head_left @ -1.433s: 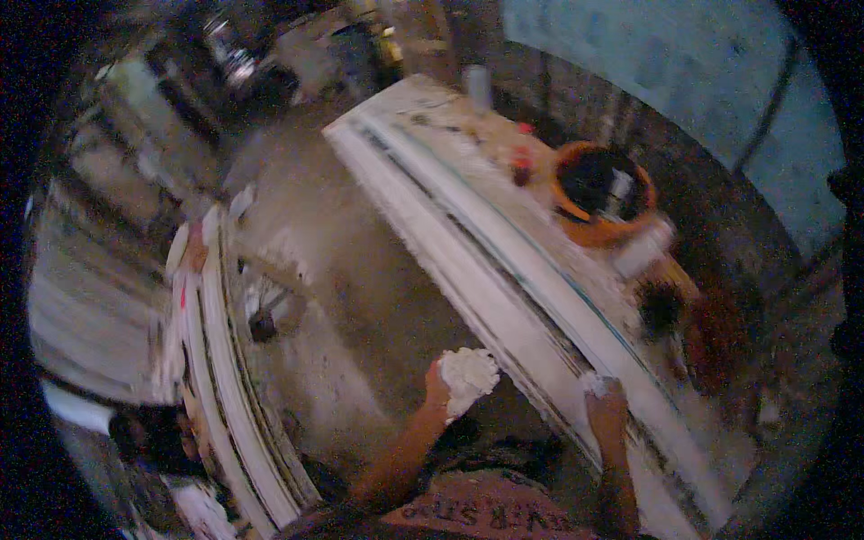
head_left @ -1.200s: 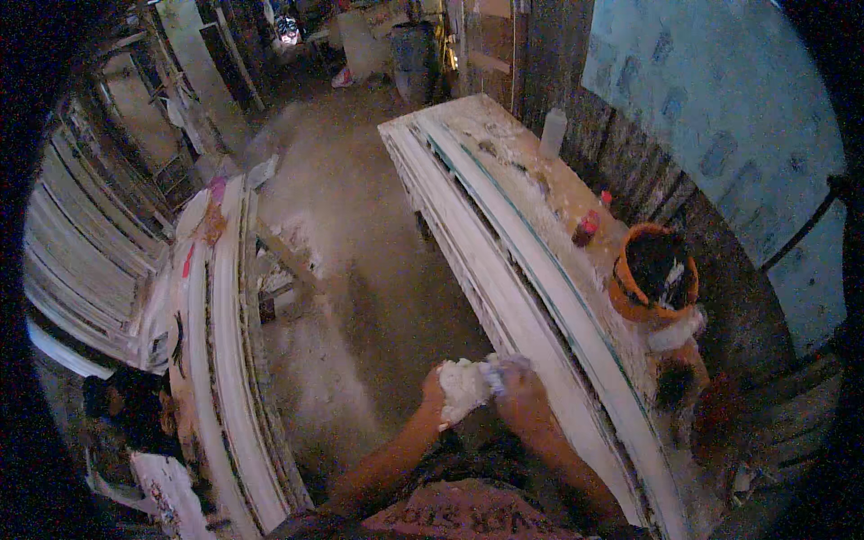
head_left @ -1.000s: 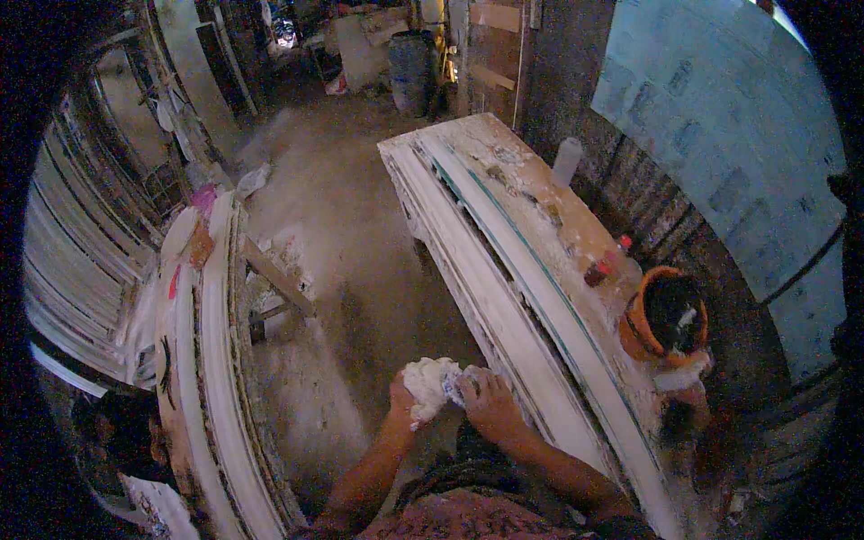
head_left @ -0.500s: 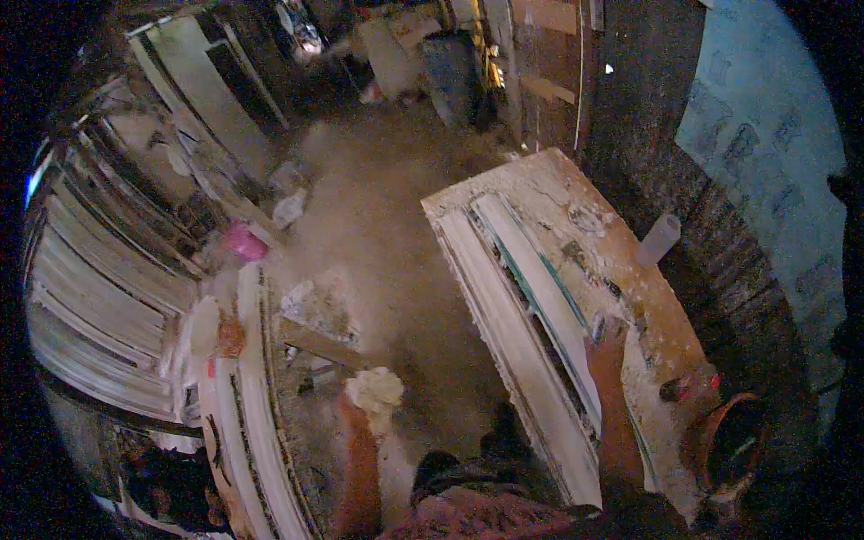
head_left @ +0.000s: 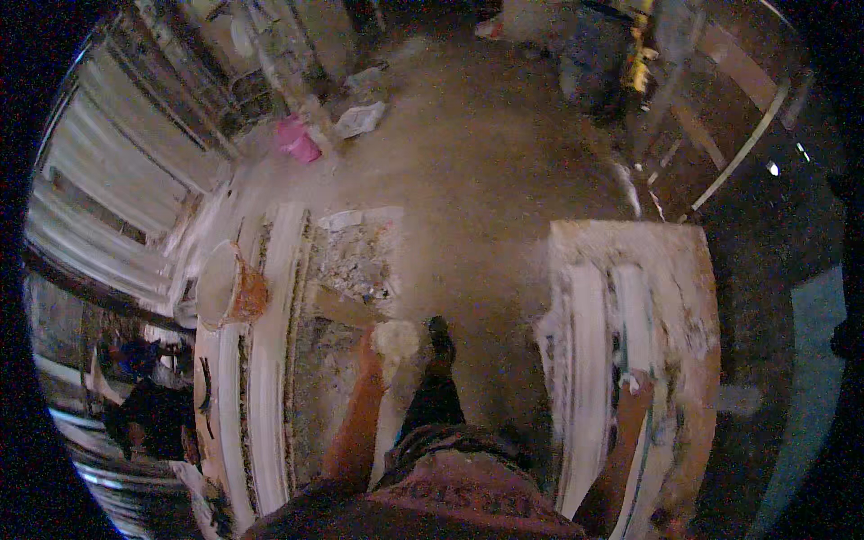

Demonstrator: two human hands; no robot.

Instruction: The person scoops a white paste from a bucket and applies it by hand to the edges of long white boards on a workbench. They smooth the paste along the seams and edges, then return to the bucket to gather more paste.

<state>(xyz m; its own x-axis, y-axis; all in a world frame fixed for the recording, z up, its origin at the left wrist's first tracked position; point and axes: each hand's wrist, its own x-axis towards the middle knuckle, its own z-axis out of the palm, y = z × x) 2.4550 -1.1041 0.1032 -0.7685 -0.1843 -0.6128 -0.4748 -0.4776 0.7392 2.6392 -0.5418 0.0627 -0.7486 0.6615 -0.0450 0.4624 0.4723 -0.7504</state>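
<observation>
My left hand (head_left: 369,349) is closed round a pale, cream-coloured fluffy clump (head_left: 398,339), held over the gap between the two benches; a strand hangs below it. At the right bench (head_left: 675,236), my right hand (head_left: 635,387) reaches down onto a long white moulding strip (head_left: 637,324) with a teal edge beside it. Its fingers look closed round something small and whitish, too blurred to name. A second long white strip (head_left: 589,360) lies parallel, nearer the bench's left edge. White residue coats the board around them.
To the left, more long white strips (head_left: 261,405) lie on a bench with an orange-and-white bucket (head_left: 247,292). Rubble (head_left: 360,256) is heaped beside it. A pink bag (head_left: 297,139) and a white bag (head_left: 362,119) lie on the floor farther off. A dark barrel (head_left: 594,58) stands at the back.
My view has swung right and down, and my foot now shows on the floor between the benches. My left hand still holds the clump; my right hand stays at the teal-edged strip.
</observation>
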